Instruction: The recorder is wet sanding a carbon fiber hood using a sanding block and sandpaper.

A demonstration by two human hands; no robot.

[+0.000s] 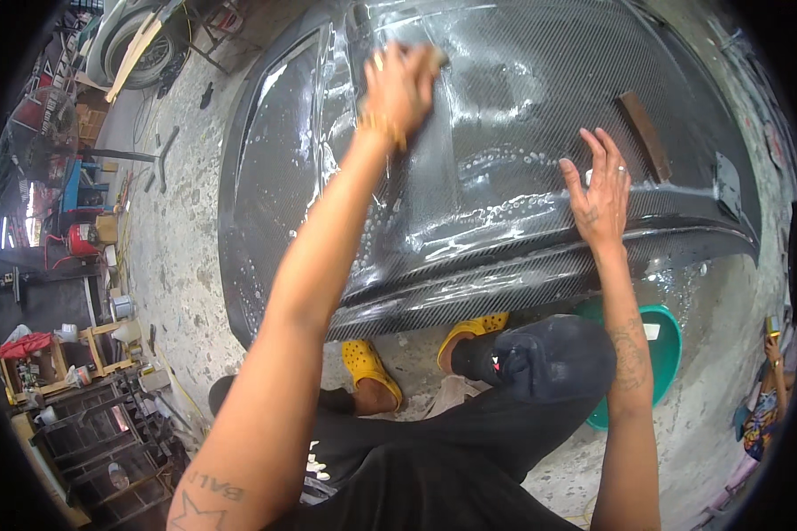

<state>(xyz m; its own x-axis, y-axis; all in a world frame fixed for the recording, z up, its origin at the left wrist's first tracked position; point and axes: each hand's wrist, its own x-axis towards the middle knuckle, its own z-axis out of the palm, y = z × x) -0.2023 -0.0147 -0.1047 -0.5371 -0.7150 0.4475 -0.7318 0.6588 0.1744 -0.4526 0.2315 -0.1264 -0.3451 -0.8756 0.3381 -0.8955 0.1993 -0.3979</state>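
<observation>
A wet carbon-fibre car hood (522, 150) lies before me, streaked with suds and water drops. My left hand (398, 87) is on its far left part, beside a raised ridge. Its fingers are closed and slightly blurred; a small greyish edge shows at the fingertips, but what they press down is mostly hidden. On the right, my right hand (604, 195) is open over the near part of the hood, fingers apart and holding nothing. Just beyond it lies a brown, flat, bar-shaped block (644, 137). A pale grey sheet (728, 184) rests at the hood's right edge.
Below the hood's near edge, a teal basin (669, 350) stands on the concrete floor by my right forearm. My yellow clogs (369, 372) are under that edge. Wooden and metal racks (106, 425) and a red tank (83, 239) are at left. Another person (764, 398) is at far right.
</observation>
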